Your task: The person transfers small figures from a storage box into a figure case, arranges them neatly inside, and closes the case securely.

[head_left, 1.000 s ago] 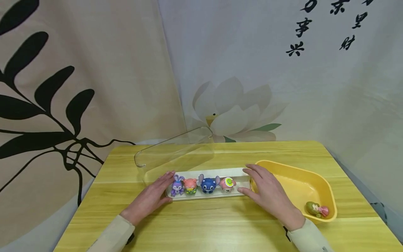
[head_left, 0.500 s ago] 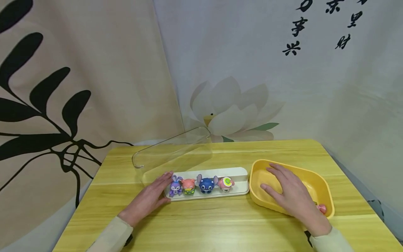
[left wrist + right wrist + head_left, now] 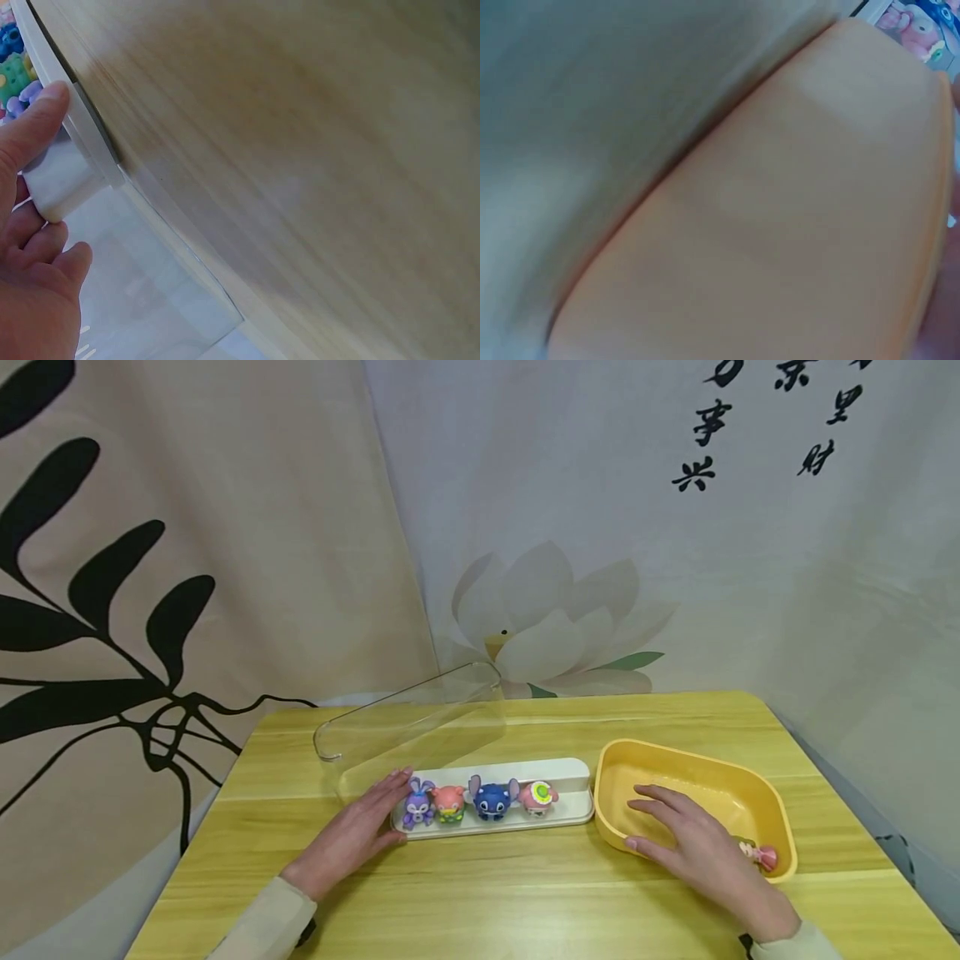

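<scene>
My left hand [image 3: 348, 839] holds the left end of a long white display tray [image 3: 551, 770]; in the left wrist view its thumb [image 3: 45, 112] lies on the rim. Lined up in the tray are a purple rabbit figurine [image 3: 418, 807], a pink-and-green one [image 3: 450, 804], a big-eared blue one [image 3: 491, 802] and a pink one with a green-yellow swirl [image 3: 537, 798]. Over the near side of a yellow plastic basin [image 3: 776, 802], my right hand [image 3: 701, 852] hovers with fingers spread and nothing in them. Partly hidden behind it, a small figurine with a pink part [image 3: 765, 857] lies in the basin.
A clear plastic cover [image 3: 420, 727] stands behind the tray, at the back left of the wooden table [image 3: 480, 902]. The basin is close beside the tray's right end. A printed curtain [image 3: 555, 510] hangs behind the table.
My right hand has left the tray's right end and moved rightward over the basin, then slightly toward me. My left hand has stayed at the tray's left end.
</scene>
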A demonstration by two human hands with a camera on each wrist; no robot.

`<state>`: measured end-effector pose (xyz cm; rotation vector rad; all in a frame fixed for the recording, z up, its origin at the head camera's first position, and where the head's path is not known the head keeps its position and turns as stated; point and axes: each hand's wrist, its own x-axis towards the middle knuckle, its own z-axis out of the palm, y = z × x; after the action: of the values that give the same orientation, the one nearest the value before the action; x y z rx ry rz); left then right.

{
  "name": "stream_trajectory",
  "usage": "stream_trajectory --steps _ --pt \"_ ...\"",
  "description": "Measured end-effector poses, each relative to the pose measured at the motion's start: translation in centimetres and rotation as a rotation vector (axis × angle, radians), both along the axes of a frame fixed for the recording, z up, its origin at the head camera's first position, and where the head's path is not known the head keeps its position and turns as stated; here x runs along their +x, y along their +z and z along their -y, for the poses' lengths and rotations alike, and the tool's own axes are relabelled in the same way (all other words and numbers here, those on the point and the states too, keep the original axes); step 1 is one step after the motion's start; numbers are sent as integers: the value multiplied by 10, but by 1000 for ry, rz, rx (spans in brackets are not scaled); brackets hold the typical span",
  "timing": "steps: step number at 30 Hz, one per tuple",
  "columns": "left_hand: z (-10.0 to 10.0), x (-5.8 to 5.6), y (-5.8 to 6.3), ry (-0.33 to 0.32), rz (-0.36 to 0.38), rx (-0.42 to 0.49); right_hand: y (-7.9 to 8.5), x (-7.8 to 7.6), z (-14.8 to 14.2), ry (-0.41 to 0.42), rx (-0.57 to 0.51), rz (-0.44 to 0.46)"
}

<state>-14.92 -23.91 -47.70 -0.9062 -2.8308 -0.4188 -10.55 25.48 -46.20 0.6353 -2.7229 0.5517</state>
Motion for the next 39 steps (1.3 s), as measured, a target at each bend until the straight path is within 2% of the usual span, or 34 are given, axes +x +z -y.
stream_trajectory --steps 9,14,20,26,31,39 --pt "-2 0 -1 12 6 8 -2 -3 -5 -16 12 -32" --pt "-1 0 -2 15 6 6 4 -3 -12 -38 -7 -3" --pt "1 0 -2 14 2 3 20 -2 -31 -88 -43 78" --pt "2 0 -1 11 0 11 32 1 -56 -146 -7 230" --pt "2 0 -1 9 7 16 31 3 -71 -151 14 314" --pt "1 -1 -2 6 11 4 26 2 -88 -119 69 362"
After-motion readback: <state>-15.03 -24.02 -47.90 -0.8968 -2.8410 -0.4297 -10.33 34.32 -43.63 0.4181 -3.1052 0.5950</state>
